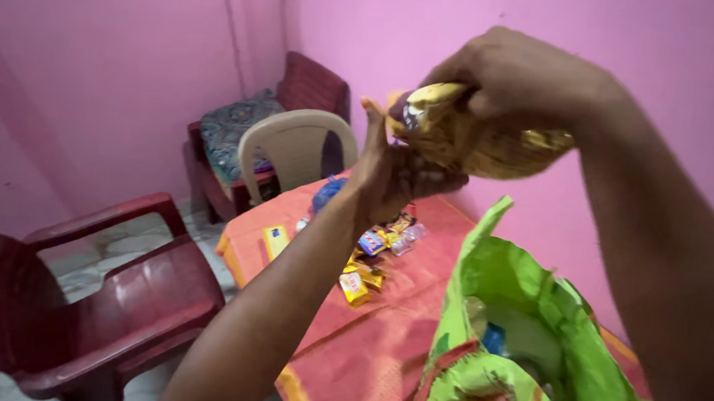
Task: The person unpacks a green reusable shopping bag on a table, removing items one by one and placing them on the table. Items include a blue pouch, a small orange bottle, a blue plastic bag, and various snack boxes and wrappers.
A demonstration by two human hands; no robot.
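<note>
Hands (521, 70), two, on one gold packet (475, 138)

Two bare forearms, no sleeves reaching down to either wrist. No watch, bracelet or ring seen on the left hand (393, 173) or on the right hand (520, 75), both above the table (374, 350). Fingers (486, 61) uncovered, without gloves. Upper arms cut off by the frame edge, clothing there out of sight.
</note>
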